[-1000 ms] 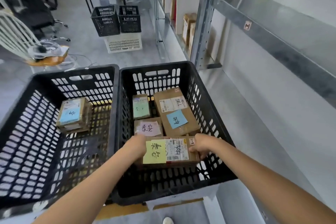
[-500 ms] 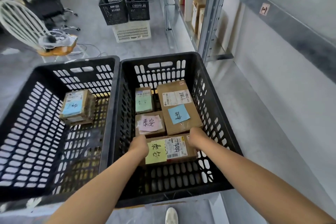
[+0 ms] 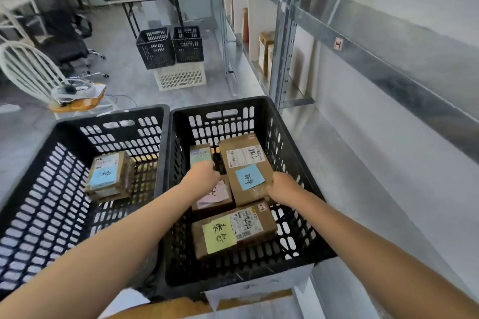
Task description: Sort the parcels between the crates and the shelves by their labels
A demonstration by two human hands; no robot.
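In the right crate (image 3: 261, 111) the nearest parcel (image 3: 233, 233) wears a yellow note with handwritten characters. The big parcel (image 3: 246, 168) behind it has a blue note and a white label scrawled with what looks like 98LL. The left hand (image 3: 203, 176) half hides a pink-note parcel (image 3: 216, 198), its fingers out of sight. The right hand (image 3: 281, 188) touches the big parcel's near right corner. I can't tell whether either hand grips. Another blue-note parcel (image 3: 108, 176) sits in the left crate (image 3: 111, 122).
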